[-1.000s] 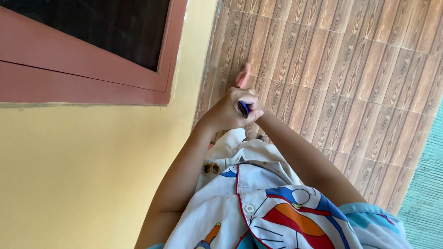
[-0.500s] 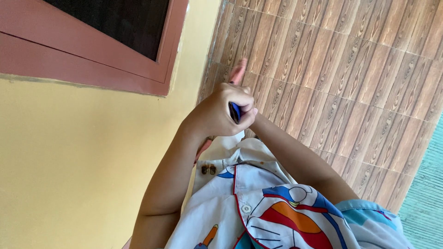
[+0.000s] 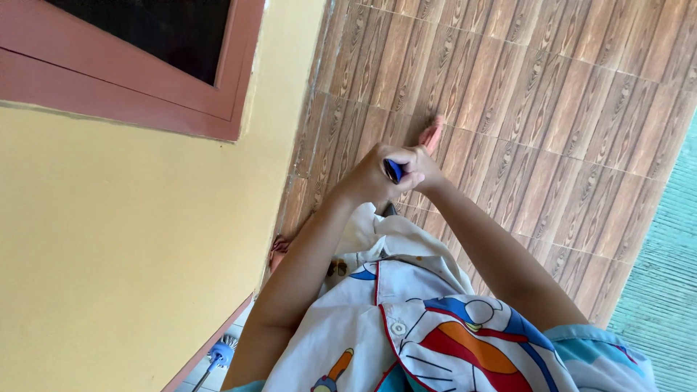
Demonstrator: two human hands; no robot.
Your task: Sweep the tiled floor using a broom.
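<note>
While both hands meet above the wood-pattern floor [image 3: 552, 94], the left hand [image 3: 374, 178] curls its fingers around a small blue thing [image 3: 393, 170]; the right hand [image 3: 425, 168] presses against it, its own grip hidden, beside a yellow wall [image 3: 109, 254].

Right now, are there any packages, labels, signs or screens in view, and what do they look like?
None show.
Small dark blue object: clasped in both hands, left hand and right hand, above the wood-pattern floor tiles; its kind is unclear.
</note>
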